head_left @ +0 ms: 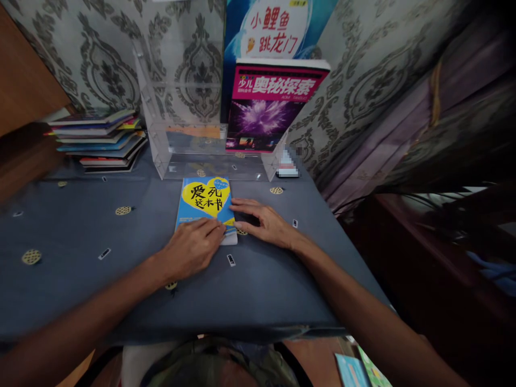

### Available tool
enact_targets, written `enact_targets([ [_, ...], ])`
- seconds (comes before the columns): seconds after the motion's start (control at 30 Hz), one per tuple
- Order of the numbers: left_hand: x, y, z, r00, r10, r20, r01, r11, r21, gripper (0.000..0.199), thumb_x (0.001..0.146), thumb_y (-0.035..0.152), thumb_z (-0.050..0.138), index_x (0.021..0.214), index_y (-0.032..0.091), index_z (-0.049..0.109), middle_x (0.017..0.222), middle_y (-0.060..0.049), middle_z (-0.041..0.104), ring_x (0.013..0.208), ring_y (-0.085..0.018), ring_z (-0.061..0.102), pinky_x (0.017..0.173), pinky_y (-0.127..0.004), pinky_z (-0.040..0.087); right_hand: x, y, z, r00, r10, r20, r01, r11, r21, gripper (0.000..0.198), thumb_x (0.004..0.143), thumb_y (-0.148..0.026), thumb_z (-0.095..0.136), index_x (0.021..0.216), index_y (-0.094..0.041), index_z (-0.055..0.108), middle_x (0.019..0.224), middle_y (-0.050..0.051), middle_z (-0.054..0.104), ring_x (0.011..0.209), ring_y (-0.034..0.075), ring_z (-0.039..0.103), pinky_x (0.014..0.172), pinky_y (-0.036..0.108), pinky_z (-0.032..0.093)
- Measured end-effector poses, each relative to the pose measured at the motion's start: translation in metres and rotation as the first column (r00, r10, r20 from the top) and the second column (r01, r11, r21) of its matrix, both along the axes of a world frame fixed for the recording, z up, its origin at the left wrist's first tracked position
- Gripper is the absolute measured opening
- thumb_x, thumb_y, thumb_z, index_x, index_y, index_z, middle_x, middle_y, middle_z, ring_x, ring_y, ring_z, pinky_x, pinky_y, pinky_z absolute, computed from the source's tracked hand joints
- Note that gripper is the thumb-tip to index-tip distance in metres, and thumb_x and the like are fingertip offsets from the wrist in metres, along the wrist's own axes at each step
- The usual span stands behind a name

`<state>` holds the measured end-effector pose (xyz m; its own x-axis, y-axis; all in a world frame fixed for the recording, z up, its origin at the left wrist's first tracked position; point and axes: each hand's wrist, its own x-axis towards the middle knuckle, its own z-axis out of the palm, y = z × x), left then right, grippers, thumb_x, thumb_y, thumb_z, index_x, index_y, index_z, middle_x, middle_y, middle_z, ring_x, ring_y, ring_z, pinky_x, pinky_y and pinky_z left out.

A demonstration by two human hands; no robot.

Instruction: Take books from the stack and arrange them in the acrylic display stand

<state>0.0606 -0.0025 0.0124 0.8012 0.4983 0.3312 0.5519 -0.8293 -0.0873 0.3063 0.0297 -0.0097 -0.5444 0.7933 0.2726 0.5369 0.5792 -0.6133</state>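
On table (80, 220), just in front of rack (160, 155): flat book (205, 199), long axis pointing at rack. Covered at near end by left hand (195, 246), fingers together on cover, grip unclear. Lies just left of right hand (266, 221), thumb and fingers apart at right edge.

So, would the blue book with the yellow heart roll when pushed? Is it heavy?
The blue book probably won't roll or tip, since it lies flat on the tablecloth. It's likely light, looking smaller than the magenta book.
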Motion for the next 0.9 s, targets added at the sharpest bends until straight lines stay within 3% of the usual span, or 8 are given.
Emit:
enact_targets([
  [0.17, 0.000, 0.000, -0.001, 0.996, -0.053, 0.075, 0.047, 0.996, 0.081, 0.028, 0.102, 0.019, 0.042, 0.106, 0.012, 0.069, 0.107, -0.011, 0.074, 0.091, -0.022, 0.070, 0.076, -0.035, 0.058, 0.000, -0.002, -0.005, 0.994, 0.000, 0.113, -0.004, 0.999, 0.034, 0.066, 0.088, -0.055, 0.069, 0.142, -0.021, 0.056, 0.154, 0.015, 0.047, 0.143, 0.032, 0.044, 0.116, 0.056, 0.038],
  [0.3, -0.001, 0.001, 0.000, 0.990, -0.053, 0.131, 0.046, 0.997, 0.058, 0.030, 0.103, 0.021, 0.040, 0.103, 0.013, 0.069, 0.103, -0.009, 0.074, 0.090, -0.021, 0.069, 0.076, -0.033, 0.057, -0.003, -0.004, -0.010, 0.989, -0.020, 0.149, 0.009, 0.997, 0.075, 0.068, 0.087, -0.057, 0.068, 0.143, -0.021, 0.055, 0.153, 0.016, 0.048, 0.140, 0.032, 0.047, 0.113, 0.056, 0.042],
  [0.43, -0.005, 0.005, 0.006, 0.986, -0.031, 0.163, 0.036, 0.999, -0.026, 0.036, 0.103, 0.025, 0.042, 0.082, 0.016, 0.069, 0.077, -0.004, 0.070, 0.072, -0.017, 0.066, 0.061, -0.028, 0.049, -0.013, -0.011, -0.004, 0.987, -0.020, 0.161, -0.002, 0.991, 0.137, 0.059, 0.087, -0.056, 0.068, 0.133, -0.018, 0.064, 0.142, 0.018, 0.058, 0.130, 0.033, 0.056, 0.107, 0.054, 0.047],
  [0.6, -0.018, 0.016, 0.014, 0.979, 0.107, 0.174, -0.084, 0.988, -0.130, 0.041, 0.102, 0.030, 0.044, 0.068, 0.018, 0.064, 0.062, 0.000, 0.062, 0.058, -0.013, 0.058, 0.055, -0.026, 0.041, -0.041, -0.036, 0.015, 0.975, 0.135, 0.178, -0.167, 0.969, 0.183, 0.044, 0.092, -0.044, 0.064, 0.126, -0.015, 0.066, 0.124, 0.016, 0.068, 0.116, 0.029, 0.063, 0.102, 0.050, 0.049],
  [0.7, -0.020, 0.022, 0.016, 0.967, 0.240, 0.090, -0.224, 0.961, -0.160, 0.031, 0.099, 0.033, 0.050, 0.078, 0.017, 0.065, 0.077, -0.004, 0.068, 0.074, -0.017, 0.063, 0.064, -0.028, 0.047, -0.058, -0.052, 0.021, 0.951, 0.251, 0.178, -0.284, 0.939, 0.192, 0.043, 0.093, -0.043, 0.063, 0.126, -0.015, 0.066, 0.124, 0.016, 0.068, 0.119, 0.027, 0.060, 0.105, 0.047, 0.047],
  [0.8, -0.013, 0.026, 0.017, 0.948, 0.320, -0.001, -0.318, 0.943, -0.099, 0.024, 0.095, 0.038, 0.057, 0.093, 0.017, 0.066, 0.099, -0.009, 0.068, 0.098, -0.026, 0.063, 0.072, -0.033, 0.051, -0.068, -0.061, 0.019, 0.914, 0.368, 0.169, -0.398, 0.896, 0.198, 0.043, 0.094, -0.041, 0.062, 0.128, -0.016, 0.065, 0.132, 0.016, 0.065, 0.128, 0.026, 0.056, 0.111, 0.046, 0.042],
  [0.9, -0.001, 0.026, 0.019, 0.937, 0.331, -0.113, -0.337, 0.941, -0.041, 0.027, 0.092, 0.041, 0.062, 0.101, 0.016, 0.064, 0.104, -0.012, 0.066, 0.102, -0.029, 0.060, 0.077, -0.037, 0.053, -0.072, -0.063, 0.013, 0.879, 0.450, 0.156, -0.474, 0.859, 0.192, 0.038, 0.094, -0.038, 0.061, 0.125, -0.017, 0.067, 0.133, 0.014, 0.067, 0.131, 0.024, 0.054, 0.113, 0.047, 0.041],
])
